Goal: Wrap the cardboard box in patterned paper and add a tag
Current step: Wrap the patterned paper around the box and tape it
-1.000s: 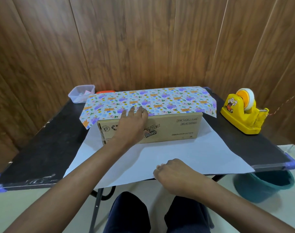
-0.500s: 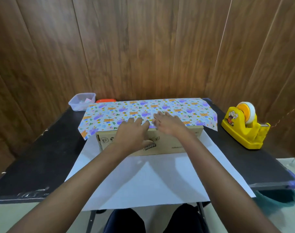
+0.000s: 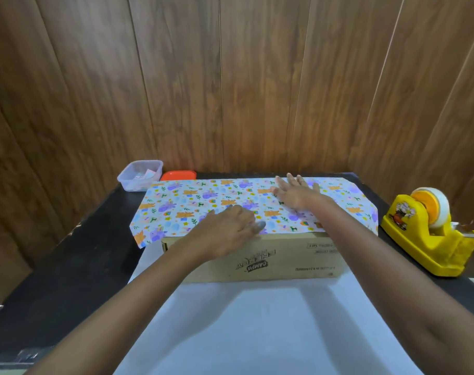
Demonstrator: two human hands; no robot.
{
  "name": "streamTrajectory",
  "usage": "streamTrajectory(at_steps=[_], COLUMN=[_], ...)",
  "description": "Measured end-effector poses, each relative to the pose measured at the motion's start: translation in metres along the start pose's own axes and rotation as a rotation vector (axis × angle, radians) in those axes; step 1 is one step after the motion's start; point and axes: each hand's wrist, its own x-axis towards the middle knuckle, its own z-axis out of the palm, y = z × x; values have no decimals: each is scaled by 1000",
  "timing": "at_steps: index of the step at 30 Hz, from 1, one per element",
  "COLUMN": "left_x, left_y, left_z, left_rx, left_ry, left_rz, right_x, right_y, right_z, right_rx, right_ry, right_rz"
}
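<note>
A brown cardboard box lies lengthwise on the black table, its printed front side facing me. Patterned paper with purple and orange figures is folded over the box top, and its white underside spreads toward me over the table edge. My left hand lies flat on the paper at the box's near top edge, fingers straight. My right hand presses flat on the paper farther back on the box top, fingers spread.
A yellow tape dispenser stands at the right of the table. A clear plastic tub with small items and an orange lid sit at the back left. A wood-panelled wall rises right behind the table.
My right hand came up from the paper's near edge onto the box top and slid toward the far side. My left hand stayed near the front top edge. The camera moved closer.
</note>
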Motion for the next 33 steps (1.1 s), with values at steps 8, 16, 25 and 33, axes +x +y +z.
streamTrajectory(at_steps=[8, 16, 25, 33], left_x=[99, 34, 29, 24], left_y=[-56, -84, 25, 31], left_z=[2, -4, 12, 9], left_rx=[76, 108, 66, 23], left_ry=[-103, -70, -162, -179], left_rz=[-333, -727, -132, -181], right_x=[9, 5, -12, -42], right_y=[4, 3, -2, 25], right_z=[7, 7, 4, 15], right_rx=[-27, -24, -2, -70], right_ry=[14, 35, 10, 35], right_rz=[-14, -15, -64, -152])
